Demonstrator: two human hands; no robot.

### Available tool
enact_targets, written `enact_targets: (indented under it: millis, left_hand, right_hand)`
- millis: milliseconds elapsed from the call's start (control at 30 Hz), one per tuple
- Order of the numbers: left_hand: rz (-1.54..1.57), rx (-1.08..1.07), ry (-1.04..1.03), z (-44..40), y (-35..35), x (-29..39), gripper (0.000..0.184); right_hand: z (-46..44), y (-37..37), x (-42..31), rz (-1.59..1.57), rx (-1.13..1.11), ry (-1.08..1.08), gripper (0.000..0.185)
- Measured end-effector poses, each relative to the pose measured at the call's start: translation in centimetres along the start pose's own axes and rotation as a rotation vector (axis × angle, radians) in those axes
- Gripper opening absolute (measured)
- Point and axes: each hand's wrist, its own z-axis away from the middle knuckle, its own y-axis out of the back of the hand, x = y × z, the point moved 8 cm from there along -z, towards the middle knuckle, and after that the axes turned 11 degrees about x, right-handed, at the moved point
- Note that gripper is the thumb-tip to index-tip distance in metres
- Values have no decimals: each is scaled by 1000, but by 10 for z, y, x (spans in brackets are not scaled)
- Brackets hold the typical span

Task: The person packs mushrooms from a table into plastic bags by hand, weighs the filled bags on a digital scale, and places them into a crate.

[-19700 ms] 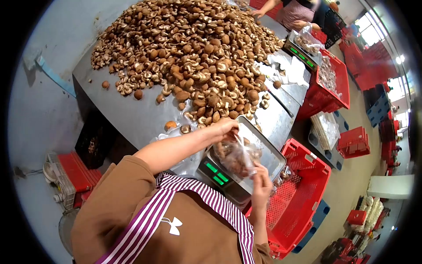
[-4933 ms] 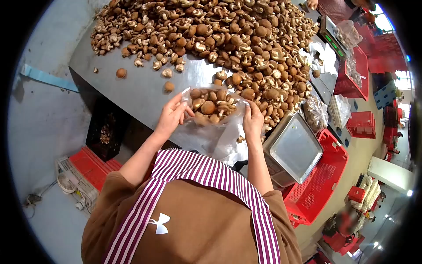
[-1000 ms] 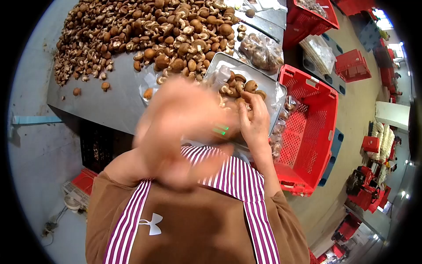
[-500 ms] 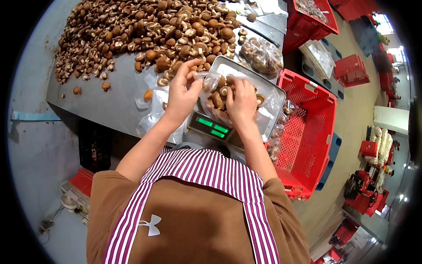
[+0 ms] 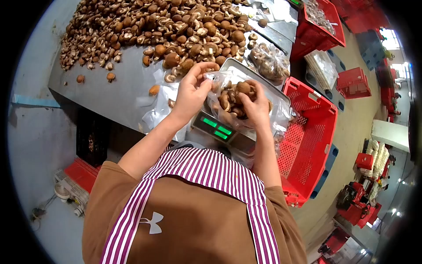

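My left hand [image 5: 190, 97] pinches the rim of a clear plastic bag [image 5: 214, 105]. Inside the bag lie several brown shiitake mushrooms [image 5: 227, 99]. At the bag's mouth, my right hand [image 5: 258, 109] has its thumb and fingers closed around a mushroom [image 5: 243, 87]. The bag rests over the metal tray [image 5: 278, 95] of a weighing scale, whose green-lit display [image 5: 215, 128] faces me. Loose plastic bags [image 5: 163, 104] lie on the table left of the scale.
A big heap of shiitake [image 5: 154, 26] covers the back of the metal table [image 5: 105, 99]. Beyond the tray sits a filled bag [image 5: 269, 61]. To the right stands a red crate [image 5: 303, 145] with bagged mushrooms along its near side; another red crate [image 5: 321, 33] is farther back.
My right hand has drawn back slightly from the bag's contents, its thumb and fingers now around a mushroom. My left hand keeps hold of the rim. The whole view has shifted a little.
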Motion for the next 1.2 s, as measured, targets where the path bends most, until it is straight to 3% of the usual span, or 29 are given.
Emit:
enact_targets:
  millis: [133,167,233,367,433,500,533,833,900,967,1067,1100,1167,1200]
  left_hand:
    - [-82,0,-12,5,1,-1,38]
    - [-112,-9,-25,6,1,-1,38]
    - [-174,-27,-49,10,-2,0,40]
    - [-237,-22,-101,14,-4,4,42]
    - [-220,-38,-87,15,-6,0,44]
    - [-273,-35,-153,16,-8,5,46]
    - [-272,-35,-153,16,-8,4,46]
    - [-362,10,-248,20,1,6,41]
    - [-317,0,-137,21,2,-1,42]
    - [-335,12,-164,21,5,-2,40]
    - [-334,41,-156,20,8,-2,38]
    - [-333,40,-158,19,8,-4,38]
    - [-306,49,-149,18,9,-6,37]
    - [-306,48,-151,18,8,-6,37]
  right_hand:
    - [16,14,6,-618,-143,-493,41]
    - [19,16,5,-616,-145,-495,41]
    - [26,15,-6,-1046,-205,-558,43]
    - [37,16,-6,-1317,-241,-639,45]
    - [40,14,-8,-1312,-250,-655,44]
    - [43,19,8,-1277,-102,-770,43]
    - [38,14,-2,-1453,-295,-683,42]
    - [37,8,-9,-1542,-338,-705,36]
    - [39,11,-4,-1298,-192,-746,23]
    - [38,13,10,-938,-159,-702,17]
    - [18,22,10,-203,20,-160,20]
    - [16,19,7,-204,21,-158,20]
    - [13,12,-19,305,24,146,23]
    - [13,5,-27,413,23,187,24]
